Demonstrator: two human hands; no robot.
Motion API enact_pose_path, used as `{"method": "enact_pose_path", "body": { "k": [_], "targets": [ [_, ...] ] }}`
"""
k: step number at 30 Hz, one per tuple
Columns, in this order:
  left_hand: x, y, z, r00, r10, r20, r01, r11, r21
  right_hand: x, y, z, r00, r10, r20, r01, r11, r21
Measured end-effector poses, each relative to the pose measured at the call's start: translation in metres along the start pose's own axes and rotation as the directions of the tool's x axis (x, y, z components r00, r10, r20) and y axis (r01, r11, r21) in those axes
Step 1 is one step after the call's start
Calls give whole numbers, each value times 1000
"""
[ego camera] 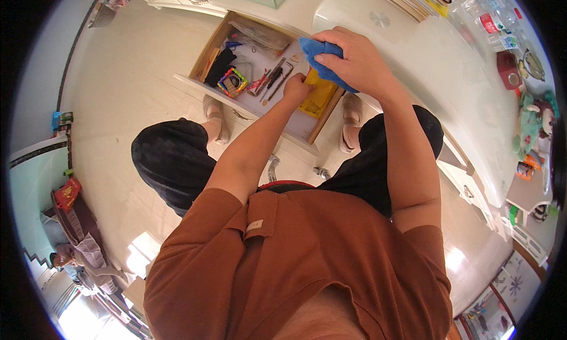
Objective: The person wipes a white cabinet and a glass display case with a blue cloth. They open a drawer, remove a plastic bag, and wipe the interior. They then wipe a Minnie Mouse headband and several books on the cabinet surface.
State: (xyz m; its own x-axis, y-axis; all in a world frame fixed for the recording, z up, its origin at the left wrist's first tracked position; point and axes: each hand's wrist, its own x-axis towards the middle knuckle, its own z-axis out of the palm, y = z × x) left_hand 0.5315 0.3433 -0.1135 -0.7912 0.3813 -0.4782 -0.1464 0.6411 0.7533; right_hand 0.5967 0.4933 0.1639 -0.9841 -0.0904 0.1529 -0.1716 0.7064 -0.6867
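Note:
My right hand point(361, 58) holds a folded blue cloth point(327, 61) over the right part of an open drawer point(312, 136). Inside that drawer, my left hand point(297, 88) has its fingers closed at the left edge of a yellow packet point(320, 94), which bears print. The cloth hides the packet's upper end. Left of this hand lie a hex key point(283, 76), a black-handled screwdriver point(274, 76) and a red-handled tool point(260, 81). Farther left are a multicoloured square frame point(232, 82) and a black cloth item point(220, 66). A clear plastic bag point(261, 36) rests at the drawer's back.
The white desk point(425, 87) curves around to the right. It bears a stack of books point(403, 1), plastic bottles point(487, 18), a dark red box point(508, 69) and a plush toy point(533, 123). My knees flank the drawer; chair legs point(274, 167) show below it.

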Motion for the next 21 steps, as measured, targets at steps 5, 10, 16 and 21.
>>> {"method": "enact_pose_path", "body": {
  "k": [5,10,16,21],
  "targets": [
    [-11,-23,-4,987,158,-44,-164,954,-253,3,6,2,999,-36,-28,36,999,0],
    [-54,1,-46,983,164,87,-86,817,-570,-2,5,5,999,-15,-52,14,1000,-14],
    [-115,26,-79,980,194,53,-75,598,-798,-12,-8,58,986,-155,63,165,963,-213],
    [-153,44,-88,978,197,74,-18,431,-902,-28,-37,93,931,-266,250,330,907,-263]
  ]
}}
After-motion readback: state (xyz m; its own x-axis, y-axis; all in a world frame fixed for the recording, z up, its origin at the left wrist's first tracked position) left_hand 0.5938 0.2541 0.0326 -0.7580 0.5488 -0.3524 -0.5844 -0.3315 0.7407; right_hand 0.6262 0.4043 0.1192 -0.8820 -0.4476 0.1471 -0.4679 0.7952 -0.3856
